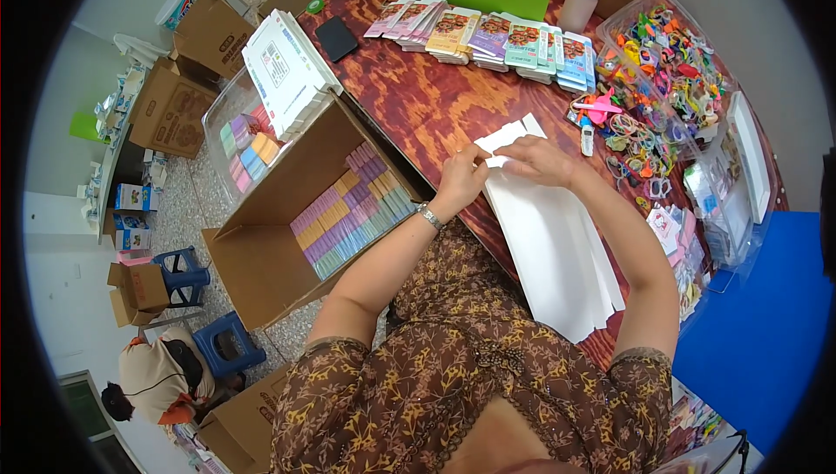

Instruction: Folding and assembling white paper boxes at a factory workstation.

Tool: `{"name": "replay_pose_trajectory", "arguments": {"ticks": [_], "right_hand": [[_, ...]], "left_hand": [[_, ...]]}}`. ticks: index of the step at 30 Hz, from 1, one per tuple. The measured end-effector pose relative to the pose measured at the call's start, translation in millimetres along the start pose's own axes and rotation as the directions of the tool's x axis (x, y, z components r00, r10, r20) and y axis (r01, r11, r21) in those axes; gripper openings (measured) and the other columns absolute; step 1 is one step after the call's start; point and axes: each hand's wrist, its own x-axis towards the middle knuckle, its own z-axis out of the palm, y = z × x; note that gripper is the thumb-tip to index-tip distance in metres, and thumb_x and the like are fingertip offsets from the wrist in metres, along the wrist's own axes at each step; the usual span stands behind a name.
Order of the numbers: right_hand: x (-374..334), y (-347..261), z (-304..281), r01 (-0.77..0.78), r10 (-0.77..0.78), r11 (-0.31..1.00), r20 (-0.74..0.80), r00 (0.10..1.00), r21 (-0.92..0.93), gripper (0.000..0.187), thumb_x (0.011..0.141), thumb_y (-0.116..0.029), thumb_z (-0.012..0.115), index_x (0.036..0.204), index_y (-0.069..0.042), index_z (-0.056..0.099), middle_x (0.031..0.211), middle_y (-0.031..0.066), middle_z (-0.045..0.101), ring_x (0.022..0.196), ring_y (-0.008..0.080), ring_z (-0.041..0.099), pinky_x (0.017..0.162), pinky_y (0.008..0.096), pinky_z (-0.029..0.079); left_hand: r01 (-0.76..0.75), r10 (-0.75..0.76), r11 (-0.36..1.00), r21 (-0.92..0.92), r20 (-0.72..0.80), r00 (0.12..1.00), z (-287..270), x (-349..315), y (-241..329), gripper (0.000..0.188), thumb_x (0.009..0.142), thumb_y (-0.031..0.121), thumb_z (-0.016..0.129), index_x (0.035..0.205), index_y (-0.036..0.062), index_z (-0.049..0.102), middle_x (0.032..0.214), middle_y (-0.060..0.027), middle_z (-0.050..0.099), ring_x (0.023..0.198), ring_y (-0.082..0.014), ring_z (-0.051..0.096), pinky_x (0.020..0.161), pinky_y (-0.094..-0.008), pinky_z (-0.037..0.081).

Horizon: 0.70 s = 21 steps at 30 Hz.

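Head view: the left hand [464, 179] and right hand [535, 160] are pinching white card [544, 247] near its far end, neither grip hanging loose. The card is lying on the red-brown surface [453, 99], right of an open carton [248, 281]. Keeping edges square while pressing evenly seems advisable.

The white card [544, 256] between three and four o'clock looks like paperboard, smooth and mostly matt. The desk [453, 95] spreading toward one o'clock has a glossy wood-grain surface. At nine o'clock, the open box [270, 169] is dull brown cardboard. A wristwatch [429, 215] at the dial's centre gleams like metal; the dress [435, 369] at six o'clock is printed cloth. The bin [218, 117] at ten o'clock is clear, shiny plastic; the stools [228, 343] at eight, smooth plastic.
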Motion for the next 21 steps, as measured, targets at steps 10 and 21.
{"name": "replay_pose_trajectory", "arguments": {"ticks": [10, 21], "right_hand": [[-2, 6, 0, -0.115, 0.112, 0.96, 0.027, 0.993, 0.257, 0.027, 0.096, -0.026, 0.059, 0.113, -0.007, 0.068, 0.105, 0.0127, 0.07, 0.1, 0.0274, 0.066, 0.087, 0.038, 0.05], [0, -6, -5, -0.095, 0.088, 0.955, 0.037, 0.995, 0.28, 0.028, 0.094, -0.027, 0.061, 0.113, -0.008, 0.067, 0.105, 0.0132, 0.07, 0.098, 0.0287, 0.067, 0.085, 0.038, 0.052]], "left_hand": [[0.05, -0.045, 0.996, -0.077, 0.062, 0.997, -1, 4, 1, 0.018, 0.08, 0.009, 0.067, 0.093, -0.0019, 0.069, 0.086, -0.0142, 0.071, 0.079, -0.0235, 0.07, 0.071, -0.0346, 0.055], [0.571, -0.16, 0.468, -0.675, 0.57, 0.806, -27, 3, 1, 0.035, 0.081, -0.003, 0.067, 0.114, -0.0059, 0.054, 0.103, -0.0109, 0.064, 0.09, -0.0148, 0.065, 0.079, -0.026, 0.056]]}}
